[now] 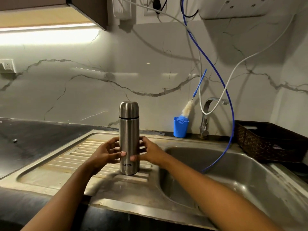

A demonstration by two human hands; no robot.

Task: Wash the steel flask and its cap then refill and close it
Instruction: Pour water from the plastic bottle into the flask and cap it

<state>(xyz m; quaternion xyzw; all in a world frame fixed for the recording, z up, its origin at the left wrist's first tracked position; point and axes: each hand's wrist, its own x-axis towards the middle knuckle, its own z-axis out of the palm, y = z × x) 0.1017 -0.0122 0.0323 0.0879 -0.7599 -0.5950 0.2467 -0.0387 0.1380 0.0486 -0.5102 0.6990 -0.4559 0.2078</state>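
My left hand (106, 152) and right hand (150, 153) close round the lower body of the steel flask (129, 130) from either side, thumbs pressed on its front just above the lettering, fingers curled behind it. It stands upright between them on the ribbed drainboard (66, 157), its cap (129, 109) seated on top, well above my fingertips. My hold looks light and low, so I judge the tall flask could tip when I lift or twist it, more so if the steel is wet. The ribs under its base give uneven footing, and a careless set-down could leave it rocking. Just right of my right fingers the sink basin (233, 172) drops away; a slip that way would send the flask clattering in. A blue hose (231, 130) hangs into that basin, and my right arm could snag it. Beyond my fingers a blue holder (180, 129) with a bottle brush (187, 110) stands beside the tap (205, 120); reaching over for the brush might knock the flask
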